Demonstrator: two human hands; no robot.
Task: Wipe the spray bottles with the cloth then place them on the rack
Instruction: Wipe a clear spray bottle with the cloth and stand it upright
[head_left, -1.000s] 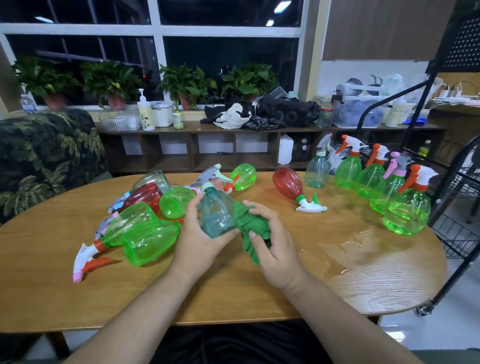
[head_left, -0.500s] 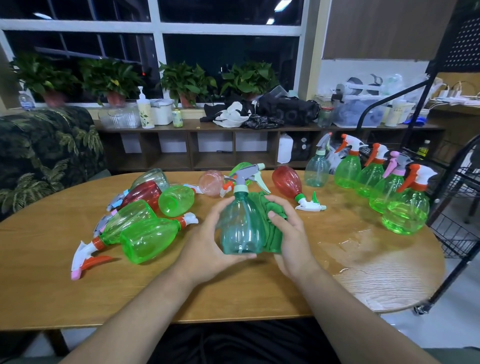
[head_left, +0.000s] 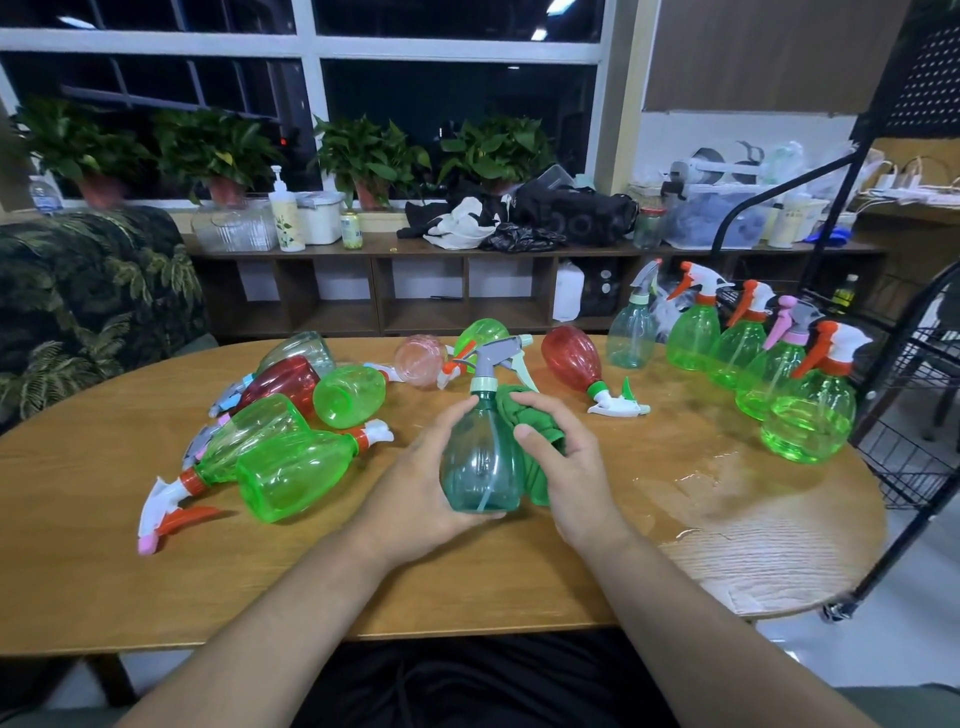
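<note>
One teal translucent plastic spray bottle (head_left: 480, 467) with a grey trigger head is upright over the middle of the oval wooden counter (head_left: 104, 545), between two bare hands. Whether its base touches the wood cannot be told. The left hand (head_left: 415, 483) has its grip clamped round the bottle's left side and base, with the thumb up near the neck. The right hand (head_left: 571, 467) has its grip closed on one crumpled green cloth (head_left: 530, 426) and presses it against the bottle's right side.

Eight more bottles lie on their sides on the counter. There are four bright green plastic bottles (head_left: 298, 473), three of them in the pile to the left and one behind the held bottle. There are two red plastic bottles (head_left: 571, 358), one in the pile and one to the right of the hands. One pale pink bottle (head_left: 421, 358) and one clear greyish bottle (head_left: 298, 348) lie at the far side.

Five bottles stand upright in a curved row along the right end. One is a pale teal bottle (head_left: 631, 338) and the other four are green upright bottles (head_left: 693, 338) with orange or pink triggers. A shiny wet patch (head_left: 696, 467) lies on the wood near them. One black wire rack (head_left: 904, 457) stands just beside the counter's right edge. Four potted leafy plants (head_left: 369, 150) line the window sill behind.
</note>
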